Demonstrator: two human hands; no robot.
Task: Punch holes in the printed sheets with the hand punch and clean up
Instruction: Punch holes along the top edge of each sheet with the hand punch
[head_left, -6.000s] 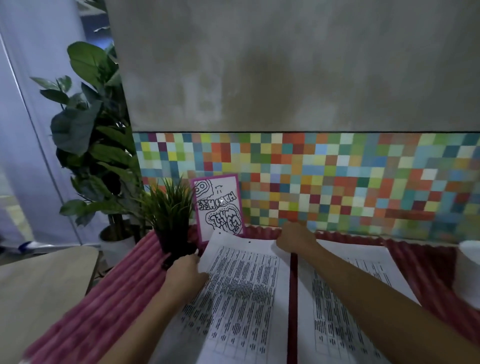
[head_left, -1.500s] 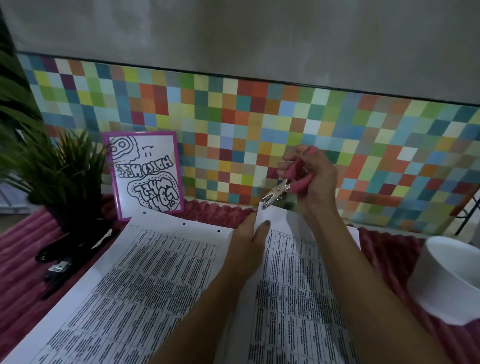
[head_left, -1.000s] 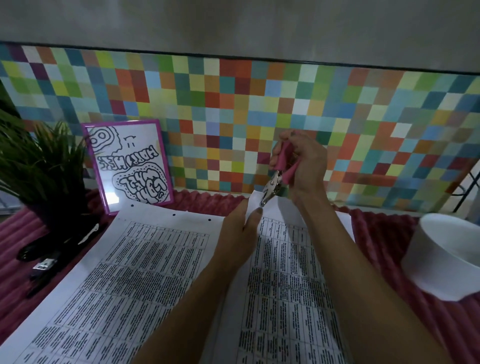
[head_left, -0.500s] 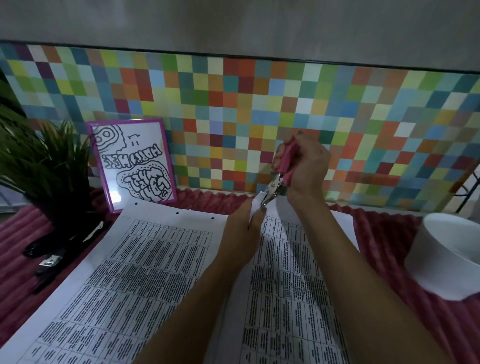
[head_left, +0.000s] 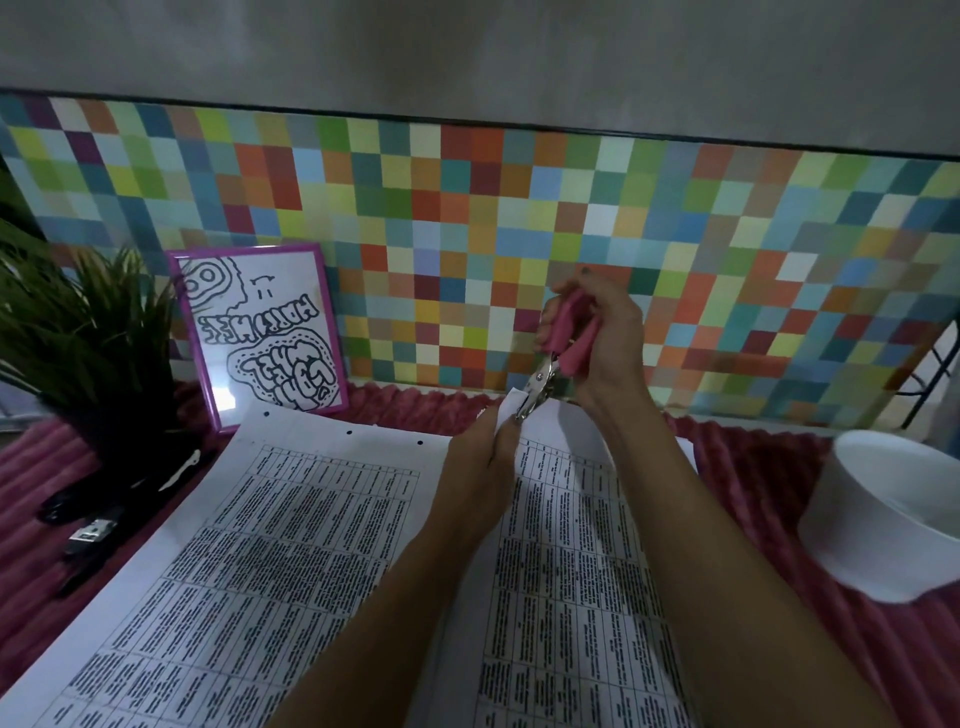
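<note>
Two printed sheets lie on a pink ribbed mat. The left sheet lies flat, with three punched holes along its far edge. My left hand pinches the far left corner of the right sheet and lifts it. My right hand grips the pink-handled hand punch. Its metal jaws sit on that raised corner, just above my left fingertips.
A white bowl stands at the right on the pink mat. A framed drawing leans on the mosaic wall. A potted grass plant stands at the left, with black tools lying beside it.
Six seconds ago both hands were flattening the sheets. Since then my right hand has brought the punch down onto the corner that my left hand lifts; the jaws now sit on the paper.
</note>
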